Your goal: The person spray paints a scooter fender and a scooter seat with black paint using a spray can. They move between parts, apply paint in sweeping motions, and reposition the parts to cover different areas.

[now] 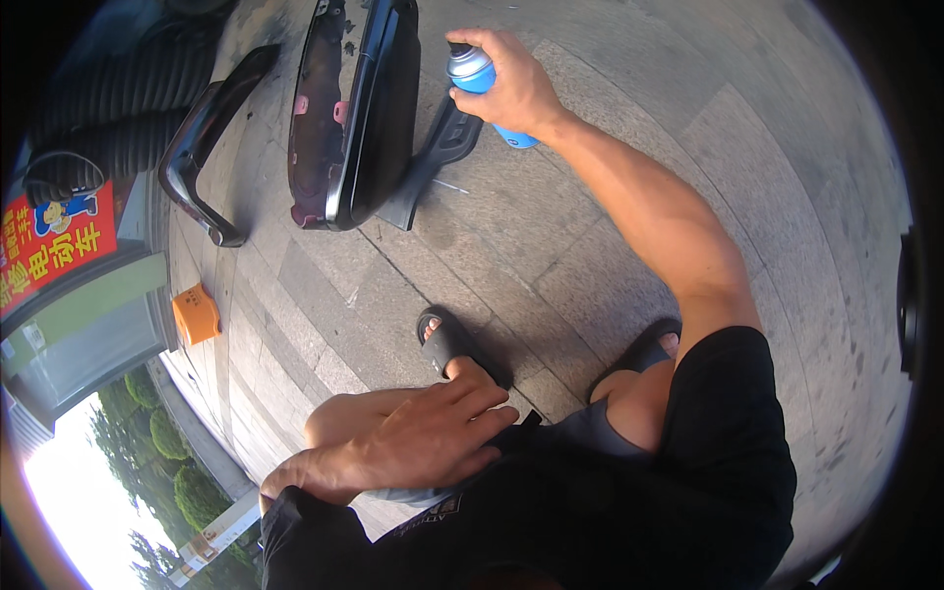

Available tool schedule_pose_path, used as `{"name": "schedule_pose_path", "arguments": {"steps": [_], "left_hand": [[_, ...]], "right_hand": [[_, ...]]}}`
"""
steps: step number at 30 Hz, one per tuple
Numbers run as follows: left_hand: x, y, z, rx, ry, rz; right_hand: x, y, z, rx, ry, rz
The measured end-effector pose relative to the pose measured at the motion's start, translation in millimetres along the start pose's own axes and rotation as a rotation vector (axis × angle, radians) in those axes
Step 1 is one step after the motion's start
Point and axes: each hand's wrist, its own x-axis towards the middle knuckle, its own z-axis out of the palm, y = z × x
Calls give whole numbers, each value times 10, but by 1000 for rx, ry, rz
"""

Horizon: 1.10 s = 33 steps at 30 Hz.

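Observation:
My right hand [518, 87] is wrapped round a blue spray can [472, 74] with a silver shoulder and a black nozzle. Its forefinger lies on the nozzle, and the can's blue base shows below the hand. To the left of the can stands a long, glossy dark panel [379, 118] with pink tabs on its edge. A black curved plastic piece [447, 138] lies on the paving between the panel and the can. Over my bent knee rests my left hand [428, 433], its fingers stretched out and holding nothing.
A glossy black curved bar [202, 138] lies left of the panel. Farther left are ribbed black tubes [108, 88], a red sign [59, 241] and an orange box [197, 315]. My feet, in black sandals [457, 349], stand on the stone paving [610, 256].

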Motion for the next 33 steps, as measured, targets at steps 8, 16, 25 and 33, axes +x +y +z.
{"name": "schedule_pose_path", "arguments": {"steps": [8, 16, 25, 33], "left_hand": [[15, 20, -71, 32, -3, 128], [273, 29, -293, 96, -179, 254], [329, 63, -347, 223, -213, 197], [324, 71, -248, 59, -124, 174]], "right_hand": [[256, -83, 88, 18, 2, 121], [59, -172, 305, 96, 223, 218], [-586, -142, 423, 159, 128, 215], [-443, -158, 350, 155, 148, 131]]}}
